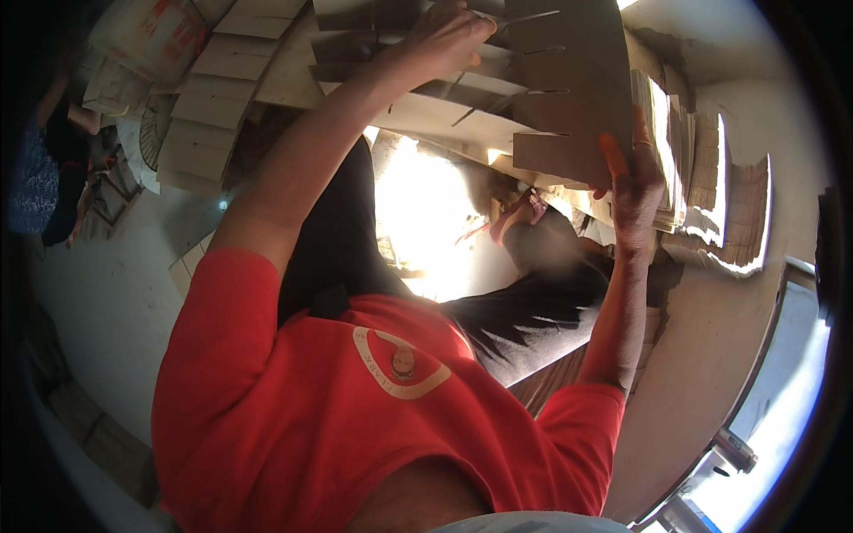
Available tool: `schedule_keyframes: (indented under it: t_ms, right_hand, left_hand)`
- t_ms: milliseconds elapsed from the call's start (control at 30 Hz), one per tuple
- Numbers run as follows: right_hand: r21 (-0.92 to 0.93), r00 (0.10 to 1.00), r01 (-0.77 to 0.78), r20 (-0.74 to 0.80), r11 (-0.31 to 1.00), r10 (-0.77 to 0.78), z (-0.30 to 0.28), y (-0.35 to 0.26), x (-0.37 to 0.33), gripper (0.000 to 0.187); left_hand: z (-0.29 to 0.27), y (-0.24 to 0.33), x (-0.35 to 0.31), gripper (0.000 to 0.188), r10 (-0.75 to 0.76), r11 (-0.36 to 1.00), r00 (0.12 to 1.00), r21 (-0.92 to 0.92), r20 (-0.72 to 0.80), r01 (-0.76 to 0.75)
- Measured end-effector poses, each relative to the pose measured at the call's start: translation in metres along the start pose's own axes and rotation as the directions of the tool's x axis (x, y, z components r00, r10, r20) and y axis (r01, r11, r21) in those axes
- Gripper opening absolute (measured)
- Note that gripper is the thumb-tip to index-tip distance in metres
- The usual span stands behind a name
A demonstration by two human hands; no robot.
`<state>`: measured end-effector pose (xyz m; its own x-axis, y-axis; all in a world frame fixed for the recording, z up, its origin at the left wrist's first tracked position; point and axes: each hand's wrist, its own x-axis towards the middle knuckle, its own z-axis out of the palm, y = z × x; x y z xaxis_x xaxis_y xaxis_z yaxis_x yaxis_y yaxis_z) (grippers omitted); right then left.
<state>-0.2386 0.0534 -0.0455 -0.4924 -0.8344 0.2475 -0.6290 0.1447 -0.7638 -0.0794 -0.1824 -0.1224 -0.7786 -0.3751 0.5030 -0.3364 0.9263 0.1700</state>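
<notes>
A brown slotted cardboard sheet (582, 80) stands at the top, right of the middle, with several cuts along its left side. My right hand (636, 186) grips its lower right corner, thumb and fingers on the board. Several cardboard strips (484, 124) lie crosswise to the sheet and meet it at the cuts. Over these strips reaches my left hand (447, 43), its fingers pinched together at a strip's edge near the sheet. Exactly what lies between those fingertips is partly hidden.
Stacks of cut cardboard (742, 218) stand at the right. A row of overlapping slotted cardboard pieces (213, 89) runs along the upper left, beside a pale plastic sack (147, 44). Another person (40, 182) is at the far left. Strong sunlight glares on the floor (426, 200).
</notes>
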Motion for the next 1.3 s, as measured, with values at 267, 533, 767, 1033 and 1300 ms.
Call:
schedule_keyframes:
  t_ms: [267, 533, 767, 1033, 1300]
  right_hand:
    - [-0.101, 1.000, 0.014, -0.003, 0.995, -0.014, 0.000, -0.005, -0.001, 0.052]
    - [-0.071, 0.993, -0.068, 0.094, 0.995, 0.075, 0.005, -0.016, 0.009, 0.053]
    - [-0.079, 0.994, -0.041, 0.101, 0.996, 0.048, 0.009, -0.018, 0.008, 0.054]
    - [-0.128, 0.980, -0.087, 0.170, 0.988, 0.108, 0.008, -0.017, 0.024, 0.058]
    - [-0.065, 0.955, -0.126, 0.263, 0.990, 0.139, 0.010, -0.007, 0.037, 0.056]
  left_hand:
    - [0.020, -0.015, 0.007, 0.011, -0.071, 0.996, 0.987, -0.048, 0.147, 0.079]
    - [0.028, -0.017, 0.006, 0.010, -0.120, 0.989, 0.988, -0.080, 0.100, 0.128]
    - [0.022, -0.045, 0.033, 0.022, -0.252, 0.893, 0.954, -0.341, 0.163, 0.295]
    - [0.068, -0.069, 0.044, 0.028, -0.192, 0.976, 0.978, -0.085, 0.084, 0.199]
    - [0.064, -0.061, 0.054, 0.020, -0.285, 0.941, 0.958, -0.183, 0.030, 0.285]
